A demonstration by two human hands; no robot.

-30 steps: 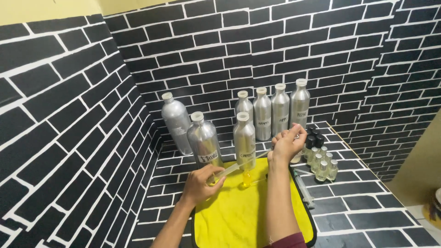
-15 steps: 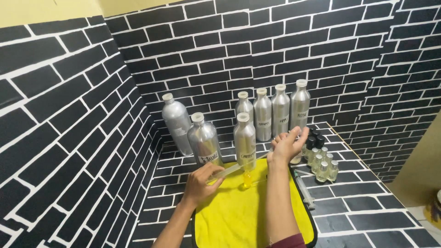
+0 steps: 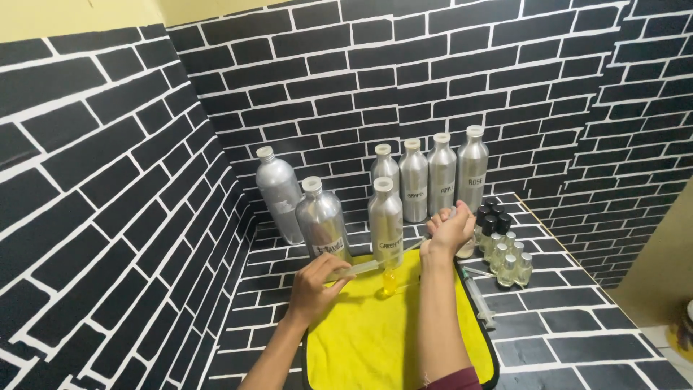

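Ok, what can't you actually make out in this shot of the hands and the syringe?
Head view:
- Syringe tip: too small to tell whether it touches the small yellow bottle.
- Right hand: its own curled fingers hide the plunger end.
- Left hand: covers part of the barrel.
- Yellow cloth: cut off by the bottom edge.

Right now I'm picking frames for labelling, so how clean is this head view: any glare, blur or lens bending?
Head view: the lighting is even and fairly dim; soft highlights run down the aluminium bottles, with no blown-out glare. The left hand and syringe read sharp, the right hand slightly soft. Brick lines bow toward the edges, a wide-angle effect. The small glass vials are too small for detail.
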